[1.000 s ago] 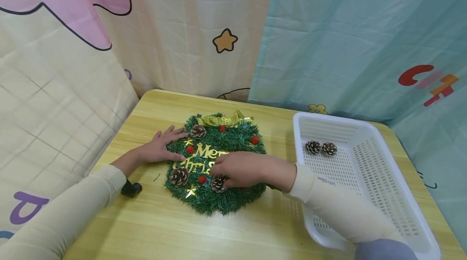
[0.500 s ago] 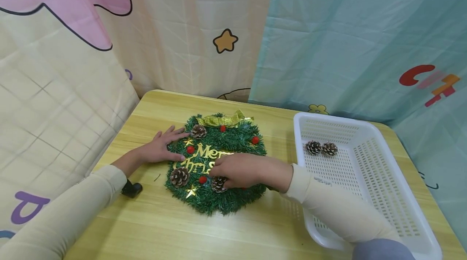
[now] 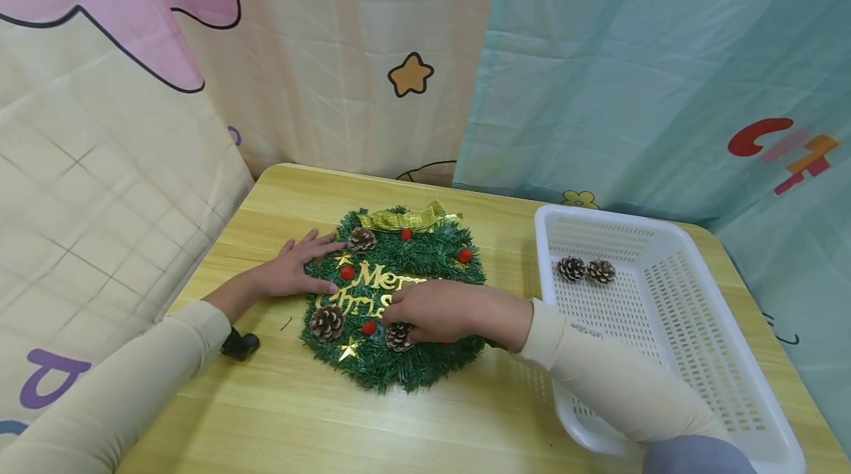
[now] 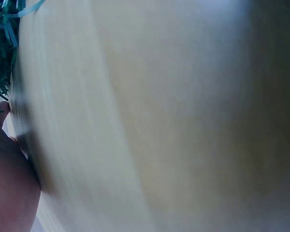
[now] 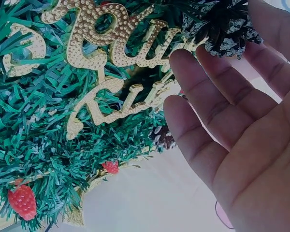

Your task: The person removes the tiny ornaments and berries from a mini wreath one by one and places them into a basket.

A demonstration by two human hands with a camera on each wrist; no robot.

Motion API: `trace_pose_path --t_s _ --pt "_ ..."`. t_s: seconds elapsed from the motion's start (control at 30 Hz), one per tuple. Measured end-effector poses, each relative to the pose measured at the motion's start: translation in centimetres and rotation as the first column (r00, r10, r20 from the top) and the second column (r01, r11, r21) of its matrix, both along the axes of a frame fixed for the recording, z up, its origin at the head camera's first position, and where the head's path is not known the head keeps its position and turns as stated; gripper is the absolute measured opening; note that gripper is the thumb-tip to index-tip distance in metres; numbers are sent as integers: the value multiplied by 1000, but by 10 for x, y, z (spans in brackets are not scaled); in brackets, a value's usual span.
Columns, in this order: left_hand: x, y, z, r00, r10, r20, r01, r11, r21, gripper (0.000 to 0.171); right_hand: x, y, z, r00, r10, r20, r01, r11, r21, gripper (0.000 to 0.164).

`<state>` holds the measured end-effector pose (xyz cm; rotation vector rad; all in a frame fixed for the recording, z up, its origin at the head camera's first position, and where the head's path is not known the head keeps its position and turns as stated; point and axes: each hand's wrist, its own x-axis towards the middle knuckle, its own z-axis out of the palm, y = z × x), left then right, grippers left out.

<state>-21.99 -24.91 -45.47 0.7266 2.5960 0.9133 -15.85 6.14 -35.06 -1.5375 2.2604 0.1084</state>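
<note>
One wreath [image 3: 425, 260], five visible pinecones [image 3: 327, 323], one white basket [image 3: 612, 217], two cream sleeves [image 3: 120, 378]

The right hand [image 5: 256, 137] pinches a dark, white-tipped pine cone [image 5: 217, 29] on the near side of a green wreath [image 5: 48, 121], its other fingers beside gold lettering [image 5: 79, 36], while two red berries [image 5: 22, 202], a gold ribbon [image 5: 74, 212] and, farther left, a second pine cone [image 5: 163, 137] sit toward the far edge.

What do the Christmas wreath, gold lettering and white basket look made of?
Christmas wreath: probably satin plastic tinsel, given its flat green strips. Gold lettering: glossy, dimpled; coated plastic or metal, unclear. White basket: likely molded plastic, from its smooth rim and perforated walls.
</note>
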Motion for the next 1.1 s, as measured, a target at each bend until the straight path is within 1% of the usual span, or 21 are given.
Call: trace_pose_path --t_s 0.13,0.37,0.6,0.73,0.9,1.1 --pt "1 0 0 1000 2 4 -2 1000 2 88 -1 0 2 1000 -2 -8 2 1000 2 33" --pt "0 1 0 1000 2 -2 -2 1000 -6 88 -3 4 10 999 -32 -12 32 999 -10 31" --pt "1 0 1 1000 -1 -9 1 1000 1 88 -5 14 24 999 -44 -26 43 998 -51 31" --pt "2 0 1 1000 -6 -15 6 1000 9 87 -8 20 32 998 -55 -27 53 996 -70 33" --pt "2 0 1 1000 -10 -16 10 1000 8 87 -11 30 41 995 -98 -10 97 990 -97 37" --pt "1 0 2 1000 -8 -12 8 1000 -2 86 -15 42 49 991 -136 17 137 980 -143 34"
